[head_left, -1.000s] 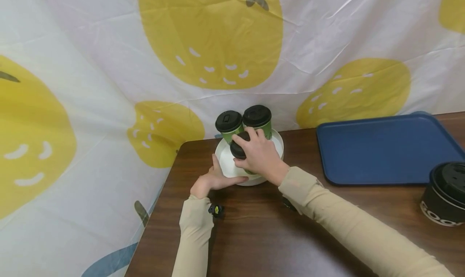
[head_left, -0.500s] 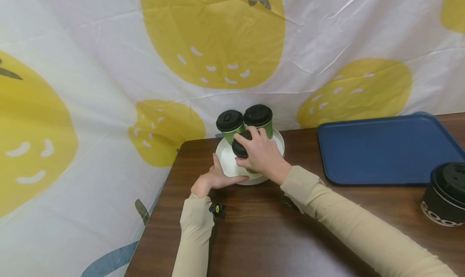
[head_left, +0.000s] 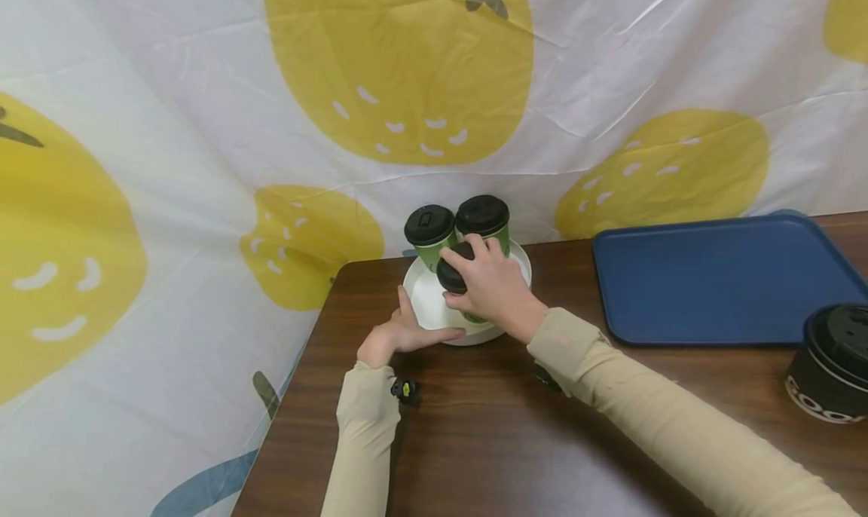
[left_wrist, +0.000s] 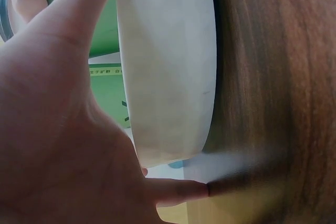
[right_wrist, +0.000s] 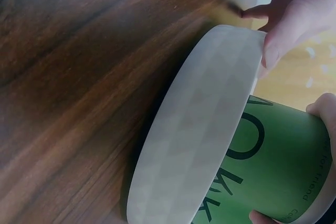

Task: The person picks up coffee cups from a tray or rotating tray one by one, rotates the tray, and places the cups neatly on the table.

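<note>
Surface: dark brown wood-grain table (head_left: 468, 442), its far left corner rounded, a pale sheen at the near middle. Room: white cloth (head_left: 197, 102) hangs along the far side and down the left, creased, printed with large yellow fruit bearing white dashes; a blue-grey band is printed low on the left.

On the table, right of centre and far: blue tray (head_left: 719, 283), flat, rounded corners. Near its near right corner, a large black lidded tub (head_left: 830, 366) with white lettering, partly cut off by the view. Far, left of the tray: white round dish (head_left: 425, 298) with a faintly faceted outer wall.

Within the dish, two green cups with black lids at the far side, left cup (head_left: 431, 232) and right cup (head_left: 483, 219). A third lidded cup (head_left: 450, 277) is nearer, its base hidden by the rim; contact with the dish floor cannot be told. Right hand (head_left: 495, 285) grips this cup, fingers curled round it near the lid. Left hand (head_left: 401, 333): thumb and fingers spread, thumb against the near rim. Both sleeves (head_left: 366, 419) beige
</note>
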